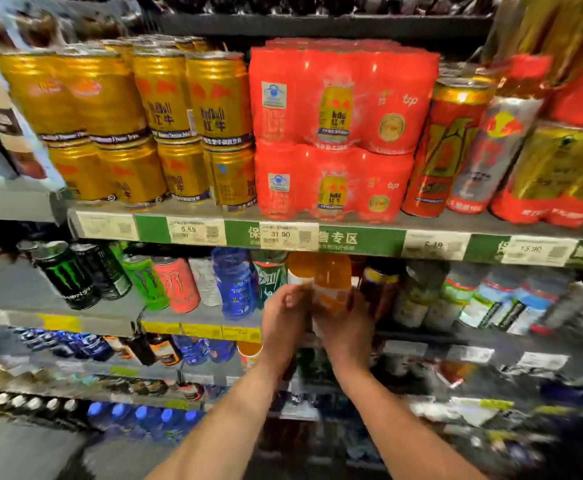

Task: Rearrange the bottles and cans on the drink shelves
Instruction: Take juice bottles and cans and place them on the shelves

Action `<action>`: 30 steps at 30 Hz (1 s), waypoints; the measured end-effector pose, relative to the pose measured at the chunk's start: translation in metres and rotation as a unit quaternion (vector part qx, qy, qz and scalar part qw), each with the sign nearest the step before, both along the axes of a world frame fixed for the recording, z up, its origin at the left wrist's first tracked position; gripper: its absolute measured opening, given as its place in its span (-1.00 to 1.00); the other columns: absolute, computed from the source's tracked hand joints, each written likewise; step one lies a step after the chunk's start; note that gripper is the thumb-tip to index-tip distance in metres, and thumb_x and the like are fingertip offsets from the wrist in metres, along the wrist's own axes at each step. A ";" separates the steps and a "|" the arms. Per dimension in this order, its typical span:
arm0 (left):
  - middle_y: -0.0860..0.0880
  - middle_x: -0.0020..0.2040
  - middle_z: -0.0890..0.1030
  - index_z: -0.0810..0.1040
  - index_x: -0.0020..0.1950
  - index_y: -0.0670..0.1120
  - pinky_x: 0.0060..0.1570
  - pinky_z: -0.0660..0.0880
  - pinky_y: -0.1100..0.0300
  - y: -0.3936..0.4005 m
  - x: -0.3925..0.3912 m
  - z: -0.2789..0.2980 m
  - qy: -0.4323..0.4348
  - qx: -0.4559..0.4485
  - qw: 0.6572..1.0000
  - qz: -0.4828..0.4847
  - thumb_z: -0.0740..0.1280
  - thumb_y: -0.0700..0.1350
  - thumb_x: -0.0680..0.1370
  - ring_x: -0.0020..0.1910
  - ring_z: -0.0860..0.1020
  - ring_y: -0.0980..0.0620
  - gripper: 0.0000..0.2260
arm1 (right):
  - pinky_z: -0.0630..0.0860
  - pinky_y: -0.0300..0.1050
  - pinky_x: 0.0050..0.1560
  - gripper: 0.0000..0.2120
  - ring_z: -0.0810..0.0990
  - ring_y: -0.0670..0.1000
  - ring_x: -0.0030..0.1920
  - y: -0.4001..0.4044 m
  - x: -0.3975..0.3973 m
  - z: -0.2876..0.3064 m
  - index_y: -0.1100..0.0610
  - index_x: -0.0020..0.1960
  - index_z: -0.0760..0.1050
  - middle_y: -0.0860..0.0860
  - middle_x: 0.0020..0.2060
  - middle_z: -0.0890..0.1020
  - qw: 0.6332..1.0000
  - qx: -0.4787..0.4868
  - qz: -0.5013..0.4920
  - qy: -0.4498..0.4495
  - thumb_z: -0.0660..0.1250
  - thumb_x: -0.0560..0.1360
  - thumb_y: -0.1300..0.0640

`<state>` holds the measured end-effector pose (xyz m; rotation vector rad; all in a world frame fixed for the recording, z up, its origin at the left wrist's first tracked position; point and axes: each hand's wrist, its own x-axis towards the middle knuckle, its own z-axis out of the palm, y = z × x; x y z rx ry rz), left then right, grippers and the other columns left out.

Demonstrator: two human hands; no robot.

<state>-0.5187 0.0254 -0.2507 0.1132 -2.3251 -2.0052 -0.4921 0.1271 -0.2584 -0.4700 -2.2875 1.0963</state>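
Both hands, left and right, gripping upright orange bottle, cap upward

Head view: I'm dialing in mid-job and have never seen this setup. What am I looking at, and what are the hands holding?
This single picture comes from a camera worn on a person's head, looking forward and down at shop shelves. No machine: two bare hands. The left hand and right hand both wrap an orange bottle on the middle shelf, beside a blue bottle and black and green cans. Above sit stacked gold cans and red wrapped packs. The frame is blurred, so labels stay hard to read.
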 end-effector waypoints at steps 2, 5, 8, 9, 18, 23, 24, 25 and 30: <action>0.28 -0.35 0.63 0.64 -0.29 0.21 -0.18 0.49 0.44 -0.004 -0.006 -0.002 0.015 -0.013 1.000 -0.022 0.43 -0.08 0.51 -0.29 0.58 0.42 -0.78 | 0.39 -0.19 -0.15 -0.54 0.61 0.03 -0.06 -0.003 -0.003 0.002 0.10 0.18 0.51 0.01 -0.04 0.65 0.999 -0.038 -0.010 -0.006 0.56 0.36 0.01; 0.23 -0.27 0.68 0.65 -0.26 0.21 -0.14 0.54 0.35 -0.008 -0.015 -0.010 0.021 -0.006 0.998 -0.054 0.46 -0.16 0.52 -0.26 0.61 0.41 -0.73 | 0.56 0.04 0.02 -0.40 0.60 0.19 0.06 -0.010 -0.011 -0.004 0.20 0.29 0.45 0.19 0.09 0.65 0.998 0.013 -0.042 0.040 0.43 0.32 -0.02; 0.17 -0.22 0.72 0.68 -0.17 0.15 -0.15 0.52 0.39 -0.005 -0.020 -0.015 0.022 0.019 0.997 -0.068 0.48 -0.19 0.49 -0.21 0.64 0.33 -0.80 | 0.47 -0.03 0.15 -0.33 0.46 0.22 0.10 -0.015 -0.018 -0.017 0.25 0.37 0.42 0.26 0.16 0.59 0.995 0.062 -0.071 0.037 0.51 0.29 0.23; 0.14 -0.19 0.72 0.68 -0.13 0.09 -0.15 0.51 0.41 -0.004 -0.021 -0.015 0.018 0.023 0.997 -0.069 0.47 -0.22 0.51 -0.20 0.65 0.32 -0.82 | 0.38 -0.24 0.20 -0.31 0.43 0.21 0.14 -0.016 -0.019 -0.018 0.26 0.41 0.41 0.26 0.20 0.57 0.996 0.037 -0.072 0.031 0.52 0.32 0.24; 0.12 -0.10 0.68 0.63 0.02 -0.07 -0.13 0.47 0.44 0.003 -0.022 -0.018 0.012 -0.040 0.996 -0.079 0.57 -0.12 0.41 -0.10 0.62 0.23 -0.76 | 0.45 0.06 0.27 -0.38 0.46 0.14 0.30 -0.006 -0.010 -0.031 0.14 0.40 0.41 0.11 0.27 0.53 0.997 -0.053 -0.063 0.012 0.53 0.39 0.14; 0.14 -0.02 0.72 0.61 0.08 0.07 -0.11 0.52 0.33 0.015 -0.011 -0.028 0.024 -0.068 0.995 -0.063 0.59 0.07 0.36 -0.03 0.66 0.20 -0.65 | 0.46 0.06 0.28 -0.51 0.45 0.12 0.30 0.020 0.015 -0.028 0.15 0.31 0.43 0.07 0.24 0.48 0.996 -0.074 -0.052 0.023 0.46 0.43 0.14; 0.14 -0.03 0.71 0.60 0.09 0.08 -0.15 0.48 0.41 0.020 -0.009 -0.028 0.036 -0.073 0.995 -0.054 0.60 0.05 0.35 -0.04 0.66 0.21 -0.63 | 0.41 -0.04 0.31 -0.50 0.43 0.12 0.31 0.030 0.019 -0.029 0.17 0.33 0.42 0.10 0.26 0.47 0.994 -0.079 -0.065 0.034 0.46 0.42 0.19; 0.14 -0.04 0.71 0.59 0.09 0.10 -0.18 0.44 0.46 0.026 -0.006 -0.028 0.043 -0.076 0.995 -0.040 0.61 0.02 0.34 -0.06 0.65 0.20 -0.62 | 0.36 -0.13 0.32 -0.47 0.41 0.11 0.32 0.040 0.021 -0.029 0.20 0.35 0.41 0.12 0.27 0.45 0.993 -0.085 -0.074 0.040 0.47 0.42 0.24; -0.06 -0.07 0.65 0.51 -0.01 0.14 -0.09 0.59 -0.10 0.051 0.002 -0.037 0.077 -0.025 0.996 0.035 0.63 -0.14 0.24 -0.08 0.65 -0.11 -0.54 | 0.39 0.00 0.41 -0.27 0.40 0.08 0.40 0.056 0.016 -0.035 0.14 0.51 0.22 0.08 0.38 0.39 0.990 -0.127 -0.040 0.051 0.50 0.45 0.12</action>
